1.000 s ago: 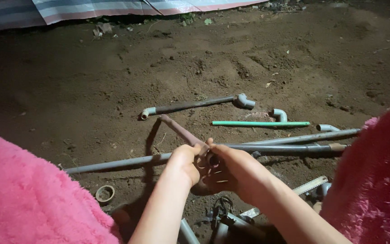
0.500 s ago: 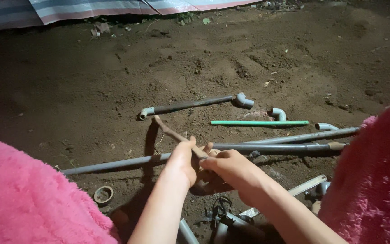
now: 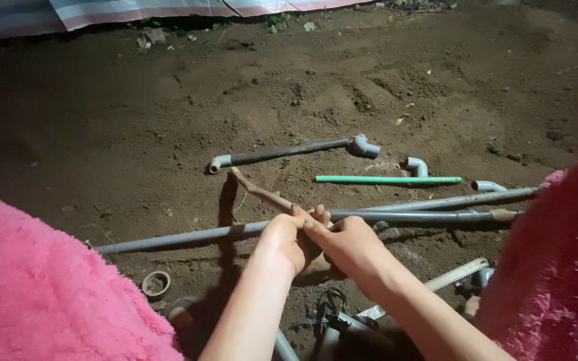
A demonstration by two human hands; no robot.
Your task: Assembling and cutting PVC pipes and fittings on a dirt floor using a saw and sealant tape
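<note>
My left hand and my right hand meet over bare dirt and together grip the near end of a thin brown stick-like rod. The rod slants up and to the left from my fingers, its far tip above the ground. Just behind my hands a long grey pipe lies across the soil. Pink fuzzy fabric covers my knees at both lower corners.
On the dirt lie a grey pipe with elbow ends, a green rod, a loose elbow fitting, more grey pipes, a hacksaw blade, a small ring. A striped tarp edges the far side.
The rod has swung lower and further left in my grip, now looking thinner. My hands stay in about the same spot above the long grey pipe.
</note>
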